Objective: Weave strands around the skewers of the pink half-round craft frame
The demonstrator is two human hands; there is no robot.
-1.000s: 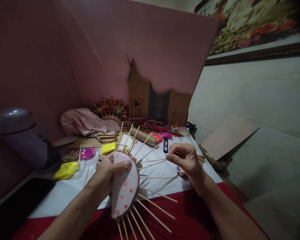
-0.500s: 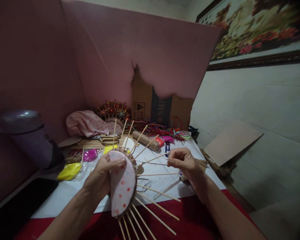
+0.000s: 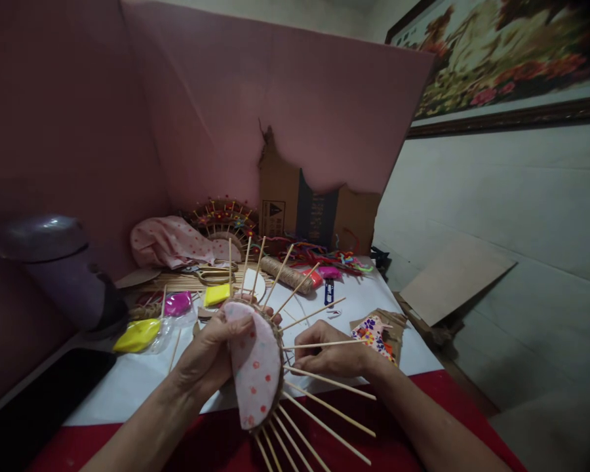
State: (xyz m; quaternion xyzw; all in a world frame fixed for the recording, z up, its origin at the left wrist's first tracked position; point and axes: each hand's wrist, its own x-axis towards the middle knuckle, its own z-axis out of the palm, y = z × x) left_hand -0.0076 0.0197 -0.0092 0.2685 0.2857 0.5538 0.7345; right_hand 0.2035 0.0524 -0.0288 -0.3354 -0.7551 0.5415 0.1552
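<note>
My left hand (image 3: 214,344) grips a half-round piece covered in pink dotted fabric (image 3: 254,370), thumb on its face and the other fingers mostly behind. Several thin wooden sticks (image 3: 330,382) fan out from its curved edge, which has a brown twine-like rim. Close to that edge, my right hand (image 3: 327,351) is closed in a pinch behind a stick. A thin brown twine strand runs to these fingers in the earlier picture; now its held end is mostly hidden.
Behind lie a twine roll (image 3: 288,275), scissors (image 3: 214,274), a blue cutter (image 3: 329,293) and a yellow packet (image 3: 217,295). Flowered fabric (image 3: 371,335) rests on cardboard at right. A bottle (image 3: 61,275) and a flat black object (image 3: 49,393) are at left.
My right hand has moved left and down, from beyond the stick tips to near the curved edge. My left hand and the half-round piece have shifted slightly right.
</note>
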